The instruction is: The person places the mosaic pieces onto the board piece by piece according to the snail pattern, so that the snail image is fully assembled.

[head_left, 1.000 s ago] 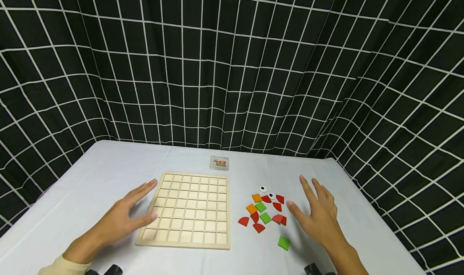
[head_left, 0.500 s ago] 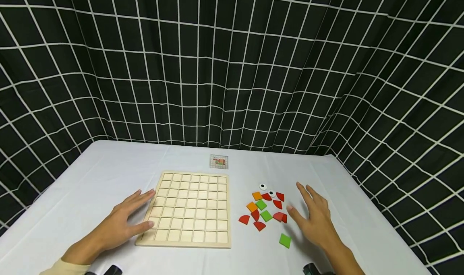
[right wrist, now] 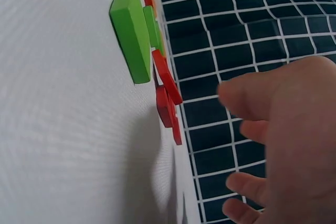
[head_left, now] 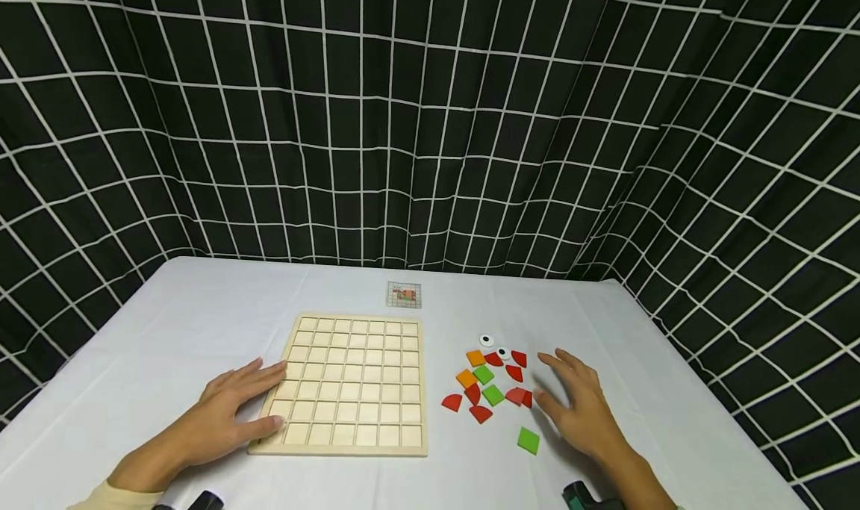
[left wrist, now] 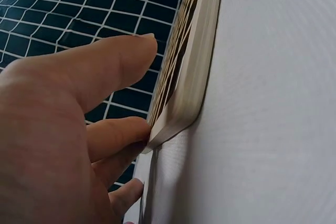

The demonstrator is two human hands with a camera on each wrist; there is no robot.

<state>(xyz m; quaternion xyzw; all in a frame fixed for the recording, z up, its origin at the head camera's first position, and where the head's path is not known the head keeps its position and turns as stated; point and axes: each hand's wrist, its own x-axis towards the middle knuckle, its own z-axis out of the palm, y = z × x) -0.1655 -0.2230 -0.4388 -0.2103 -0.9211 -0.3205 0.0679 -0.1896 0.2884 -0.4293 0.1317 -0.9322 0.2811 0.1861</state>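
Note:
My left hand (head_left: 225,419) lies at the left edge of a square wooden grid board (head_left: 363,450), fingers spread and fairly straight. In the left wrist view, a fingertip meets the board's corner (left wrist: 178,111), though firm contact is hard to judge; the thumb is raised above the rim. My right hand (head_left: 579,409) hovers just right of a loose group of flat pieces, thumb apart from the fingers, holding nothing. Closest to it are overlapping red quarter-circle pieces (head_left: 516,396) and a green square tile (head_left: 528,440).
Among the group are orange tiles (head_left: 466,378), more green tiles (head_left: 493,395), several red pieces (head_left: 480,414) and two white discs with black dots (head_left: 487,340). Behind the board lies a small picture card (head_left: 404,295). A black gridded curtain (head_left: 376,137) surrounds the white table (head_left: 222,293).
Both hands have lowered toward the table. The left has settled at the board's edge, and the right has drifted slightly left toward the pieces. Board and pieces stay in place.

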